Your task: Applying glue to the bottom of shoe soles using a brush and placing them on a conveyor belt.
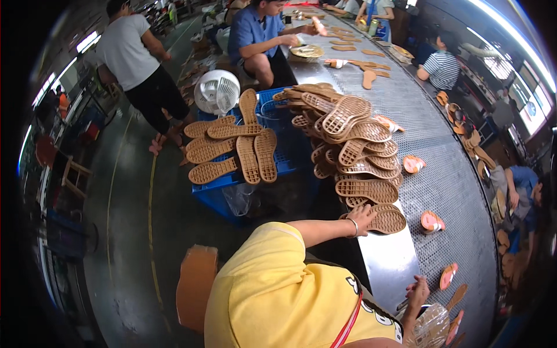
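Note:
My left hand [361,220], with a bracelet at the wrist, grips the near end of a brown shoe sole [389,219] with a wavy tread. This sole lies on the bare metal edge of the work table, in front of a tall heap of brown soles [351,133]. My right hand [416,292] hovers low over the table's near part, fingers loosely bent and apart, with nothing visible in them. Beside it is a container wrapped in clear plastic [432,326], partly cut off by the lower edge.
More soles [255,153] lie on a blue crate [281,159] at left. Orange-and-white wrapped shoe forms [432,221] stand in a row along the mesh conveyor [458,238]. A white fan [217,91] stands behind the crate. Several people work around the line; one person walks in the left aisle.

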A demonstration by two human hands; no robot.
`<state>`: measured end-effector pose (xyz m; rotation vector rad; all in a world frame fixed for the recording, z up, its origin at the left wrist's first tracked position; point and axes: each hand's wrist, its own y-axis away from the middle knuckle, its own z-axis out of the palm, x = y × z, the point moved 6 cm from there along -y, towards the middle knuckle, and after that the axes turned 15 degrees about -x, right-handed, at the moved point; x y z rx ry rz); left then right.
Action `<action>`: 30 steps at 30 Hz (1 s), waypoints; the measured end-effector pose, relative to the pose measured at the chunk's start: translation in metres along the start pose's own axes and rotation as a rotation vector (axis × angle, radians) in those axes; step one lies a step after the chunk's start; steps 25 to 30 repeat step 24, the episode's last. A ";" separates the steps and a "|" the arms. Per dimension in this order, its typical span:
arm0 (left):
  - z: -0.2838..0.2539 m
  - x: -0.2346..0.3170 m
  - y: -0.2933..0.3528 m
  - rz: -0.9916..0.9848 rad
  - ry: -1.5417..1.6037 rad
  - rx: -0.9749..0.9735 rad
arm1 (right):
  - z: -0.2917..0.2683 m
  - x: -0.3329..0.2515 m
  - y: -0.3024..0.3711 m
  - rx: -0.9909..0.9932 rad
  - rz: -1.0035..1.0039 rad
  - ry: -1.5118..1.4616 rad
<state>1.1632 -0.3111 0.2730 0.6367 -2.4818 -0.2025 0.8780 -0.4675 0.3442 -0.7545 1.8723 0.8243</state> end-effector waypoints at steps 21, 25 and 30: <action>-0.050 -0.020 -0.006 0.366 0.391 0.227 | 0.073 0.138 -0.069 -0.410 0.496 0.641; -0.037 -0.030 -0.023 0.284 0.614 0.135 | 0.089 0.083 -0.058 -0.318 0.465 0.710; -0.037 -0.030 -0.023 0.284 0.614 0.135 | 0.089 0.083 -0.058 -0.318 0.465 0.710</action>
